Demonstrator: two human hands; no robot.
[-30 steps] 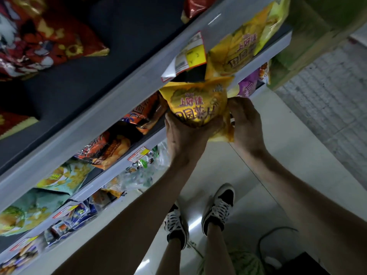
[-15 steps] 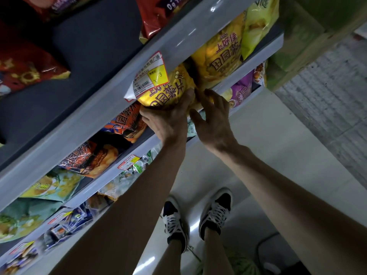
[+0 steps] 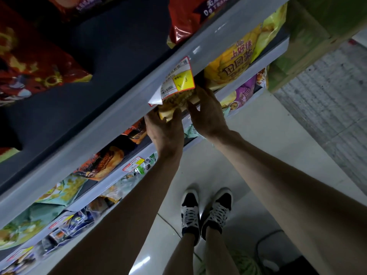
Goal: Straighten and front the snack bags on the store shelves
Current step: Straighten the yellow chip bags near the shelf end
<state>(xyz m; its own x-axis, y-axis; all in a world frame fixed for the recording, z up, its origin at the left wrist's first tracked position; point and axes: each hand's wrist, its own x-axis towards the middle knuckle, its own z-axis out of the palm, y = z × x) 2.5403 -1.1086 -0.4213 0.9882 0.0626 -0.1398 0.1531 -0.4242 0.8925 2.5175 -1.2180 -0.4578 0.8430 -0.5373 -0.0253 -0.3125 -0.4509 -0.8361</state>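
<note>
Both hands meet at one yellow snack bag (image 3: 174,102) under the grey shelf edge (image 3: 119,114): my left hand (image 3: 165,132) grips its lower corner, my right hand (image 3: 208,114) lies spread against its side. A hanging price tag (image 3: 176,80) covers the bag's top. Beyond, a second yellow bag (image 3: 234,62) stands upright.

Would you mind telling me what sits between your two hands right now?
In the head view, a yellow snack bag sits between the left hand and right hand.

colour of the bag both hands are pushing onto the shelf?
Yellow bag, seen in the head view.
</note>
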